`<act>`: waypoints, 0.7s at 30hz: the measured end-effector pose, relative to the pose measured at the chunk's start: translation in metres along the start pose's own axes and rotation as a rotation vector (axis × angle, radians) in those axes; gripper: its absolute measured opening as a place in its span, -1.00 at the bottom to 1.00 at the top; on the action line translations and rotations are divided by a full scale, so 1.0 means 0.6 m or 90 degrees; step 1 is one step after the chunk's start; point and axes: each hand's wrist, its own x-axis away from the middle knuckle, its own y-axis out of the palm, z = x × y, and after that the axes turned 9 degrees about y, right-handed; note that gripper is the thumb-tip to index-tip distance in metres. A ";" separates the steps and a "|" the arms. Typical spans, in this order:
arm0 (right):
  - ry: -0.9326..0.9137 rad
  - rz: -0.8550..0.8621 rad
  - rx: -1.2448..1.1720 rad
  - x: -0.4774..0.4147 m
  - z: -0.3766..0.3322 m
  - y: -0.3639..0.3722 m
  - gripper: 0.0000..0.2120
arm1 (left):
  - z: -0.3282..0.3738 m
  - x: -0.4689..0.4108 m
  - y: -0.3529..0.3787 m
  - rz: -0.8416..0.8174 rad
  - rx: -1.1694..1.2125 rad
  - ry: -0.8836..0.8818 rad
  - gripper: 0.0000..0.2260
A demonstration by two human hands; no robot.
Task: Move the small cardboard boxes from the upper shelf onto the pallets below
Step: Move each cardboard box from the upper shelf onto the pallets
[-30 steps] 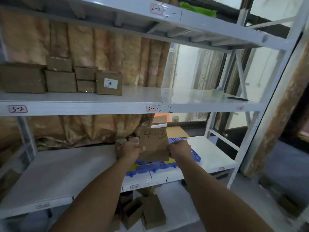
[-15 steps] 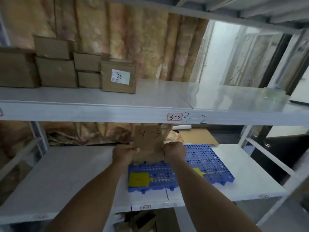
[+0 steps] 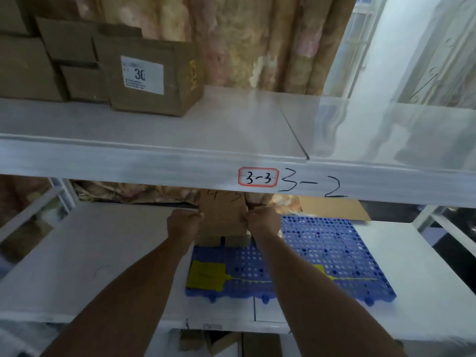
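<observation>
My left hand point(image 3: 184, 222) and my right hand point(image 3: 262, 219) grip the two sides of a brown cardboard piece point(image 3: 222, 215) with handwriting on it, held upright over the back left of the blue perforated pallets point(image 3: 309, 256) on the lower shelf. Its top is hidden behind the upper shelf's edge. A pale small box point(image 3: 238, 240) sits on the pallet just below it. Several small cardboard boxes stand on the upper shelf at the left, the nearest a box labelled 30 point(image 3: 152, 73).
The white upper shelf beam point(image 3: 154, 163) carries a "3-3" tag point(image 3: 258, 177). A flat cardboard sheet point(image 3: 332, 207) lies behind the pallets. Yellow tags point(image 3: 206, 276) lie on the pallet. More boxes point(image 3: 221, 341) sit under the lower shelf. A curtain point(image 3: 244, 39) hangs behind.
The view has moved closer and tilted down. Both hands, still gripping the cardboard piece, have pushed it further back over the pallets, so the shelf beam now hides its top.
</observation>
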 end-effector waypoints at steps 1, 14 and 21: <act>0.004 -0.004 0.000 -0.007 0.002 0.006 -0.78 | -0.004 -0.005 0.004 0.003 -0.002 -0.005 -0.75; 0.003 -0.029 0.034 -0.058 0.018 0.046 -0.89 | -0.047 -0.048 0.035 -0.017 -0.017 0.009 -0.85; -0.026 -0.035 0.084 -0.061 0.025 0.052 -0.86 | -0.060 -0.044 0.041 -0.052 -0.072 0.060 -0.78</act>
